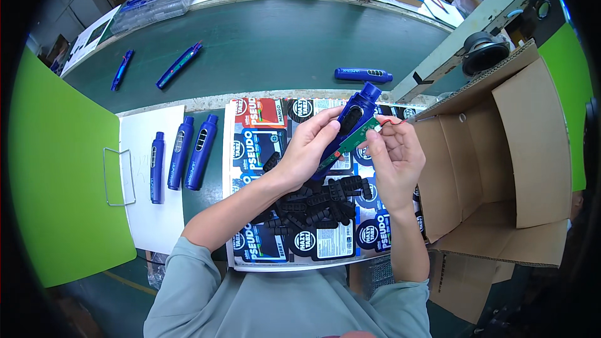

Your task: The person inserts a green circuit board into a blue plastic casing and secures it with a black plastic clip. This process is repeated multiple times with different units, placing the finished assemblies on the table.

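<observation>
My left hand [308,149] is wrapped round a blue plastic tube-shaped housing [368,95], tilted with its narrower collar end up and to the right. A black slotted insert [352,119] shows in its side. Between the fingers of my right hand [395,159] is a green circuit board [358,136] with a red wire [393,122] at its upper end. The board lies slantwise along the housing; whether it touches the housing I cannot tell. Below both hands is a pile of black ribbed plastic pieces [316,205] on a printed sheet [269,256].
Three blue housings [179,153] lie at left by a white sheet and a green folder [69,169]. On the green belt [263,44] are more housings, one with a board showing [179,66]. An open cardboard box [482,169] stands at right, beside a metal post [463,37]. A co-worker is at far right.
</observation>
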`<state>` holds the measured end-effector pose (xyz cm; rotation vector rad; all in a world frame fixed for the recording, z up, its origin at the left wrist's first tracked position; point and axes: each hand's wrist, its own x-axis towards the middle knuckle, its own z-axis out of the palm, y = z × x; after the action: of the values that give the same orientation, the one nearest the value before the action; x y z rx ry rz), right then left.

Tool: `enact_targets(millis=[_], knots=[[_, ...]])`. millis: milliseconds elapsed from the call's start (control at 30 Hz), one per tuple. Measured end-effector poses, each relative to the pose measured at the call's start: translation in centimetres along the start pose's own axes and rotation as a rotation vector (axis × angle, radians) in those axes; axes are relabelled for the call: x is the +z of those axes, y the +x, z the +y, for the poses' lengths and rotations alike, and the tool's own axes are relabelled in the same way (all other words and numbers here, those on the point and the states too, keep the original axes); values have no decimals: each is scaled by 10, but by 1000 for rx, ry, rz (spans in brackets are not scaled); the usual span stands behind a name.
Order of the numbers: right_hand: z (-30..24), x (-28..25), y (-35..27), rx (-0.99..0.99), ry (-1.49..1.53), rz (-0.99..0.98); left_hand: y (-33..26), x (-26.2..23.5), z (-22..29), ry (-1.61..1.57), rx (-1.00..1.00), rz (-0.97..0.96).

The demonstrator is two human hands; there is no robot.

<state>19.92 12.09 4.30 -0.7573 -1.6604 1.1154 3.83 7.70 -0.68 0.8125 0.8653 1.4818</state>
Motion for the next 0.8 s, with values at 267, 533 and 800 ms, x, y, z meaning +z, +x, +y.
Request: enact_targets(millis=[267,533,800], knots=[[0,0,0,19,2,-18,1,0,-2,14,18,3],[1,-4,4,32,-41,-84,0,3,-2,54,13,-10],[-6,-4,8,-171,-421,-26,2,9,-8,14,37,-10]])
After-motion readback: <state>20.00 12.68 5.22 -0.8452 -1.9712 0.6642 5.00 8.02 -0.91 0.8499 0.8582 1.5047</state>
